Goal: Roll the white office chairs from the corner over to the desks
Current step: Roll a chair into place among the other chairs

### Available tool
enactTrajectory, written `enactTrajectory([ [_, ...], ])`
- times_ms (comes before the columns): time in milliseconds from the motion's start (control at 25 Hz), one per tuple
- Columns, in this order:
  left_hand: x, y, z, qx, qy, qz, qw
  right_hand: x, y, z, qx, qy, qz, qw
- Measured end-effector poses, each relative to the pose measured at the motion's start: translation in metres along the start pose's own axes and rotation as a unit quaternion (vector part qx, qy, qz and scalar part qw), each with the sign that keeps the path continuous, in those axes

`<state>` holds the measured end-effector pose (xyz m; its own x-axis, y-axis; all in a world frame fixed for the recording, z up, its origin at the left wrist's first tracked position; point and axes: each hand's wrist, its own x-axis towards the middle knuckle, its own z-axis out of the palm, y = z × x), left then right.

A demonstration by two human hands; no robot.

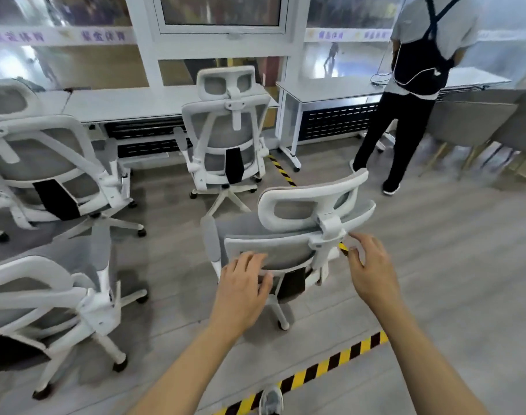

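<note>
A white office chair (288,232) with grey mesh stands right in front of me, its back toward me. My left hand (243,283) rests on the top edge of its backrest, fingers draped over the mesh. My right hand (369,265) hovers just right of the headrest post, fingers spread and holding nothing. Another white chair (225,136) stands pushed up to a white desk (121,106) ahead. Two more white chairs are on the left, one at mid-left (46,166) and one at the near left (46,298).
A second white desk (330,88) stands at the right under the windows. A person in dark trousers with a black backpack (411,85) stands beside it. Grey chairs with wooden legs (480,127) sit at the far right. Yellow-black tape (315,369) crosses the floor near my shoe.
</note>
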<state>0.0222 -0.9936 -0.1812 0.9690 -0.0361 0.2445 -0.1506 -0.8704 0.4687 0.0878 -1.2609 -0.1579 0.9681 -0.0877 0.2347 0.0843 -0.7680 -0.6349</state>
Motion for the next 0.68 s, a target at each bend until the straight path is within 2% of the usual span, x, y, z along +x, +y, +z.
enactTrajectory([
  [200,0.069,0.003,0.063,0.094,-0.018,-0.092,0.991,0.104,0.074,0.009,-0.095,-0.045,-0.001,0.994],
  [360,0.085,-0.004,0.090,0.110,-0.025,-0.157,0.981,0.157,0.131,0.032,-0.192,-0.156,-0.055,0.967],
  [600,0.115,-0.025,0.093,0.087,-0.015,-0.239,0.967,0.195,0.139,0.065,-0.143,-0.144,-0.173,0.964],
  [680,0.130,-0.038,0.091,0.089,-0.020,-0.247,0.965,0.215,0.129,0.074,-0.123,-0.142,-0.157,0.970],
])
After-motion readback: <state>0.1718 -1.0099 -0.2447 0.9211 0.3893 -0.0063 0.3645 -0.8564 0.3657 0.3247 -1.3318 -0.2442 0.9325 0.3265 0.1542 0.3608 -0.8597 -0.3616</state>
